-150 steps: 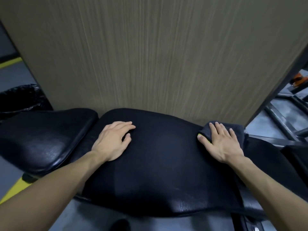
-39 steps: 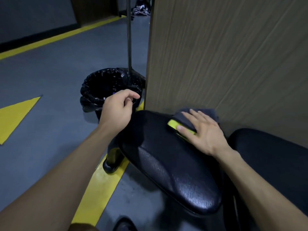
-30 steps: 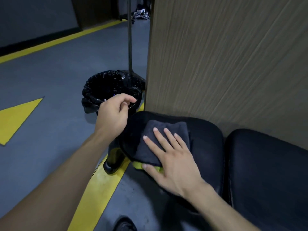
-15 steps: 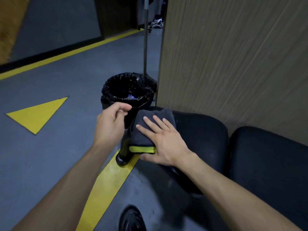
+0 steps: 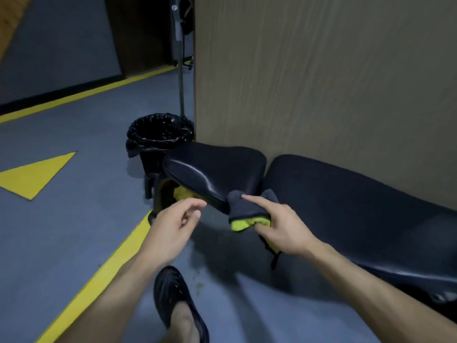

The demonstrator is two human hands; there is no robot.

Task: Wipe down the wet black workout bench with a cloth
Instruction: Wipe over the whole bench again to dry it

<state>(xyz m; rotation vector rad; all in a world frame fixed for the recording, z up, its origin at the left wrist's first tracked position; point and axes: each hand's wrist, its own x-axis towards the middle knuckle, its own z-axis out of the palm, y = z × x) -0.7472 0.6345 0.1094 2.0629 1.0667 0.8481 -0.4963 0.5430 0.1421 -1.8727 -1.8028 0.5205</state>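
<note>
Head view, left to right: left hand (image 5: 173, 222) hangs loosely curled, holding nothing, just short of the seat pad (image 5: 212, 169). To its right, the right hand (image 5: 282, 226) grips the folded cloth (image 5: 244, 211), forefinger laid along it, at the pad's near corner beside the gap to the long bench pad (image 5: 358, 209). Cloth looks soft, light and limp; bunching it in the palm suits. Vinyl looks slick.

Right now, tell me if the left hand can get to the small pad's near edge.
Probably yes. The left hand hovers empty just below the small pad, with only open air between its fingertips and the pad's near edge. The right hand and its cloth sit further right, out of the way.
</note>
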